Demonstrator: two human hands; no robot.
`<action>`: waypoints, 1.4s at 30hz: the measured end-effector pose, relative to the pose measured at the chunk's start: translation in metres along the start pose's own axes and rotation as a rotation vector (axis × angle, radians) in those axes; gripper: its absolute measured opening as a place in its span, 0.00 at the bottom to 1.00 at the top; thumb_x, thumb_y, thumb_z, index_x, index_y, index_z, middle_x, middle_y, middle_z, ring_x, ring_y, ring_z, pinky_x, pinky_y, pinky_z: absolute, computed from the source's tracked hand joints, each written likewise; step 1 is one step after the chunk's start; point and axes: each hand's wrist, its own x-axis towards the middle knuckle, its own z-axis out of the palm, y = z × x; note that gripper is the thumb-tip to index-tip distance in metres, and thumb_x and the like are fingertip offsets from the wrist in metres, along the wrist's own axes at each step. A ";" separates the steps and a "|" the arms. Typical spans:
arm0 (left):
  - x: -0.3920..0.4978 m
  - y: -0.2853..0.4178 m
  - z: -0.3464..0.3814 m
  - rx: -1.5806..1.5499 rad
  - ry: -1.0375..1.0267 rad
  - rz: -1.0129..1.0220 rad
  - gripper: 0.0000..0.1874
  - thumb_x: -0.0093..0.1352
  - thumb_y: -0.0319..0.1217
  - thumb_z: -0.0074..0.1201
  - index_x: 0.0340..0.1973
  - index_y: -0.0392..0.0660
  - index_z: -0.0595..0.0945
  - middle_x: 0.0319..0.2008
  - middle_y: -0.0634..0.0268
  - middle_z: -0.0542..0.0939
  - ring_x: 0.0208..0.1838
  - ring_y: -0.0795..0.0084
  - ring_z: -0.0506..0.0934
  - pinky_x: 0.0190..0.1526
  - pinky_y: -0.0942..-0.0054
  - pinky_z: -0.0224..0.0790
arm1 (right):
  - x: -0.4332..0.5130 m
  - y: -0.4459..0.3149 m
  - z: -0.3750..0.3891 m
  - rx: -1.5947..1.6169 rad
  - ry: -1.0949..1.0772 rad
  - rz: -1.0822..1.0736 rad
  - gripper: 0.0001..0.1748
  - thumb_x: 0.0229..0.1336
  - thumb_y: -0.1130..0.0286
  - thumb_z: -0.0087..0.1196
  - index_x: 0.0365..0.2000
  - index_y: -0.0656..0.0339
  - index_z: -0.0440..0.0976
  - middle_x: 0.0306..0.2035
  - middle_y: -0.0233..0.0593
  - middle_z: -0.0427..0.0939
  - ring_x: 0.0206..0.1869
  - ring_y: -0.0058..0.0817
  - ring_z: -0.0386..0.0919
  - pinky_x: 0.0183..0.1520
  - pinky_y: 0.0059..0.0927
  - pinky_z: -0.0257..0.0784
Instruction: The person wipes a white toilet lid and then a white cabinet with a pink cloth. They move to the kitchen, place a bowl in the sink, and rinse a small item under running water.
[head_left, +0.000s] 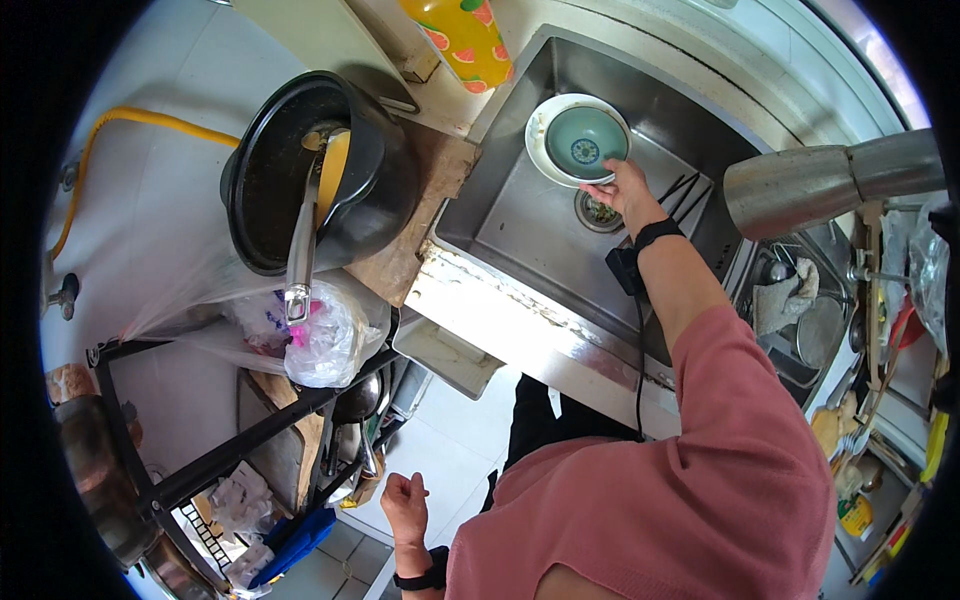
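Note:
A pale green bowl (574, 127) sits nested in a white bowl (535, 154) inside the stainless-steel sink (517, 232). My right hand (622, 191) grips their near rim, thumb inside the green bowl and fingers below the white one. The green bowl bears a blue round pattern at its base. Whether the stack touches the sink floor, I cannot tell. Just beside it, the drain strainer (598, 212) holds food scraps. My left hand (405, 504) hangs low beside my body, fingers curled, with nothing visible in it.
Left of the sink, a black pot (382, 187) holds a metal-handled utensil (301, 247). A yellow patterned bottle (465, 45) stands behind. A metal pipe (795, 191) juts in from the right, above a second basin with a cloth (780, 300). A black rack (225, 442) stands at lower left.

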 end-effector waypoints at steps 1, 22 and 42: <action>0.000 0.001 0.001 0.020 -0.004 0.002 0.16 0.67 0.29 0.57 0.21 0.41 0.67 0.12 0.64 0.72 0.18 0.73 0.77 0.21 0.75 0.66 | 0.001 0.000 0.001 0.002 0.003 0.002 0.24 0.59 0.78 0.46 0.56 0.56 0.60 0.54 0.52 0.67 0.48 0.54 0.76 0.39 0.47 0.83; -0.003 0.013 0.009 0.098 0.014 0.084 0.16 0.65 0.29 0.58 0.20 0.41 0.68 0.12 0.62 0.73 0.15 0.71 0.72 0.21 0.71 0.63 | 0.000 0.004 -0.023 -0.328 0.075 -0.029 0.24 0.53 0.70 0.51 0.53 0.53 0.64 0.48 0.43 0.72 0.40 0.40 0.78 0.34 0.35 0.73; 0.004 0.017 0.017 0.141 -0.017 0.194 0.17 0.65 0.31 0.58 0.20 0.40 0.67 0.13 0.59 0.70 0.16 0.63 0.67 0.21 0.65 0.60 | -0.033 0.058 -0.082 -0.120 0.298 -0.099 0.21 0.57 0.81 0.45 0.53 0.63 0.66 0.47 0.44 0.72 0.48 0.40 0.74 0.44 0.44 0.73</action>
